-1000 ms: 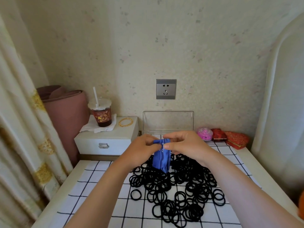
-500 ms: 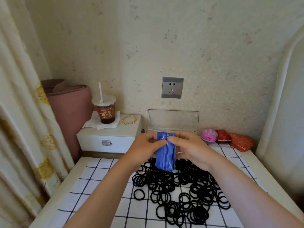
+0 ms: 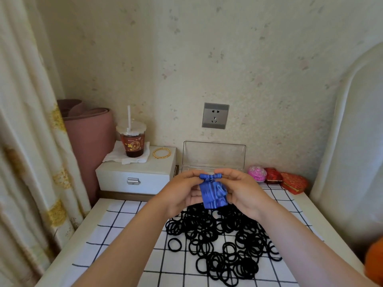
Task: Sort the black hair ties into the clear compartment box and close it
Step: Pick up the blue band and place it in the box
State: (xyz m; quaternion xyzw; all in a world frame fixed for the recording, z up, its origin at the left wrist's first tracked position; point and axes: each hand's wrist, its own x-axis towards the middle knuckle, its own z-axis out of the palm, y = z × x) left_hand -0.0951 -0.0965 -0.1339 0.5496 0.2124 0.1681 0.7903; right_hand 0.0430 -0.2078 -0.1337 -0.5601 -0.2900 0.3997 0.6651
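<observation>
Far left, top to bottom: a cream curtain with gold patches (image 3: 27, 141).

Across the lower half: a white worktop (image 3: 83, 230) under a white cloth with a black grid (image 3: 116, 235).

Heaped on the cloth, centre to right: a wide pile of loose black elastic hair ties (image 3: 223, 245), overlapping, none visible inside any container.

Back left, against the wall: a dusty-pink rolled mat (image 3: 89, 137) standing upright.

Beside the mat, at the back edge of the worktop: a white drawer box with a silver clasp (image 3: 134, 175), drawer closed.

Behind the pile, against the wall: a clear plastic compartment box (image 3: 213, 155), lid open and standing upright; base mostly hidden behind the hands, contents impossible to tell.

Raised in front of that box, above the far edge of the pile: left hand (image 3: 182, 193) and right hand (image 3: 244, 195), close together, fingers (image 3: 194, 176) of each curled and pinching the gathered top of a small blue fabric pouch (image 3: 214, 195). Pouch hanging down between the palms; contents not visible.

On top of the drawer box: a clear plastic cup of dark drink (image 3: 132, 141), lidded, white straw upright, set on a white paper napkin (image 3: 116, 157).

On the wall above the clear box: a grey power socket (image 3: 215, 116).

Right of the clear box, in a row, all closed: a red heart-shaped patterned box (image 3: 293, 182), a smaller red box (image 3: 273, 175), a round pink box (image 3: 257, 172).

Just beside the cup on the drawer box: a thin gold bangle (image 3: 161, 153).
</observation>
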